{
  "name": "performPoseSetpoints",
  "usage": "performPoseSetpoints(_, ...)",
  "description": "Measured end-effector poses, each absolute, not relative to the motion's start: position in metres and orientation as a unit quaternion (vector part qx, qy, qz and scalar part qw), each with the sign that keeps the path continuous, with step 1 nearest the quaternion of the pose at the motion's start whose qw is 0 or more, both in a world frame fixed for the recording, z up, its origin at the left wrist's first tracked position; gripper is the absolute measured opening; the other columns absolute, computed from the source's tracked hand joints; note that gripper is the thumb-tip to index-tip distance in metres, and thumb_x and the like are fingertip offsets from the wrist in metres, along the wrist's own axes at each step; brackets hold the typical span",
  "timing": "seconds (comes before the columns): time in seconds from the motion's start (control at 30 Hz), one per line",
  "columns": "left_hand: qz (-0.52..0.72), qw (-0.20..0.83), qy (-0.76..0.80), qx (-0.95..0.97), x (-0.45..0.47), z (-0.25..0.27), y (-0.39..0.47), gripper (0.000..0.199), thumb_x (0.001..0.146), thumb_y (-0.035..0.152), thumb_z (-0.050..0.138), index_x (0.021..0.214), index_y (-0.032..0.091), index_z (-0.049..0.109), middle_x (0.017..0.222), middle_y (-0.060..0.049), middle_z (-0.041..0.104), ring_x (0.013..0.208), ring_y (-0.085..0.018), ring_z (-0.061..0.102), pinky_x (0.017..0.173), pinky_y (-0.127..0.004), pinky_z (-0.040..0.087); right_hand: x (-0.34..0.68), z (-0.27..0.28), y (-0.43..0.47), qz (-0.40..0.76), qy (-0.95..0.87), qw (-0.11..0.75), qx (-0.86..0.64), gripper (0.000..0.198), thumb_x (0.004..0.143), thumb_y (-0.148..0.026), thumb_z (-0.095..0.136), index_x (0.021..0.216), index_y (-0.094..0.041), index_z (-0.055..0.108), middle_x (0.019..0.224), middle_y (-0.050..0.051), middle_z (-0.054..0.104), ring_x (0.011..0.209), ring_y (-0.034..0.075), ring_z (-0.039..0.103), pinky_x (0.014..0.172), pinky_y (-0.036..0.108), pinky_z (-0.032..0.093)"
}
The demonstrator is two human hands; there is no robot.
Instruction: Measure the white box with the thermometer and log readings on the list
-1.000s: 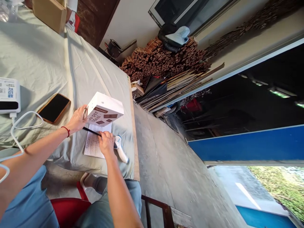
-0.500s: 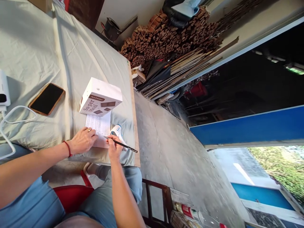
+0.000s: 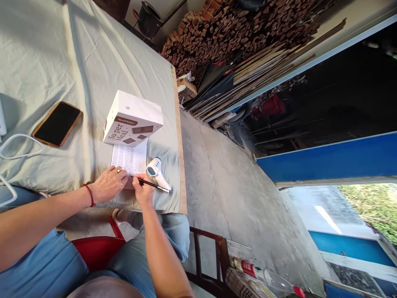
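Observation:
My left hand (image 3: 111, 183) lies flat on the lower left part of a sheet of paper (image 3: 134, 159) covered in rows of small writing. It wears a ring, and a red bracelet circles the wrist. Fingers of my right hand (image 3: 143, 192) pinch a slim black pen (image 3: 157, 186), its tip at the paper beside my left fingertips. Just right of the paper, a white and blue handheld infrared thermometer (image 3: 160, 177) lies partly behind the pen. A white box marked "Super Meal" (image 3: 136, 114) stands at the top edge of the sheet and covers part of it.
A phone in an orange-brown case (image 3: 58, 124) and a white cable (image 3: 26, 135) lie on the cloth-covered table (image 3: 37, 70) to the left. The table's wooden edge (image 3: 182, 182) runs along the right. Stacked firewood (image 3: 217, 41) is beyond. A dark wooden chair (image 3: 221, 258) stands lower right.
My right hand has moved slightly left with the pen, closer to my left hand. My left hand stays on the paper. The whole view has shifted a little.

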State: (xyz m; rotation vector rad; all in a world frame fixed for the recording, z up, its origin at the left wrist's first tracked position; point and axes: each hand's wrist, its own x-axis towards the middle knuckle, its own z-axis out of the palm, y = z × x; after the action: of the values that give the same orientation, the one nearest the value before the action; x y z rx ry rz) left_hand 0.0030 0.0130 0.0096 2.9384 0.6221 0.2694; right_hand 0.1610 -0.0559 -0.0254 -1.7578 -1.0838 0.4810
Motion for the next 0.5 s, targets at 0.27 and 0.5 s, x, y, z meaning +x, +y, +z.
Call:
performPoseSetpoints(0.27, 0.075, 0.072, 0.207, 0.973, 0.0015, 0.0134, 0.0133, 0.019, 0.093, 0.016, 0.047, 0.096, 0.013, 0.065, 0.092, -0.011, 0.062, 0.090, -0.025, 0.056, 0.075, -0.038, 0.037, 0.1605, -0.0257, -0.0546, 0.195, -0.452, 0.485, -0.723, 0.019, 0.076, -0.040, 0.057, 0.072, -0.022, 0.061, 0.065, 0.000, 0.062, 0.062, 0.015, 0.053, 0.065, 0.030, 0.048)
performPoseSetpoints(0.5, 0.086, 0.082, 0.210, 0.971, 0.0017, 0.0132, 0.0131, 0.016, 0.092, 0.015, 0.049, 0.094, 0.013, 0.065, 0.091, -0.011, 0.062, 0.089, -0.025, 0.056, 0.076, -0.038, 0.037, 0.1614, -0.0281, -0.0558, 0.175, -0.469, 0.483, -0.718, 0.020, 0.077, -0.039, 0.055, 0.072, -0.021, 0.061, 0.063, -0.001, 0.061, 0.059, 0.014, 0.052, 0.062, 0.028, 0.046)
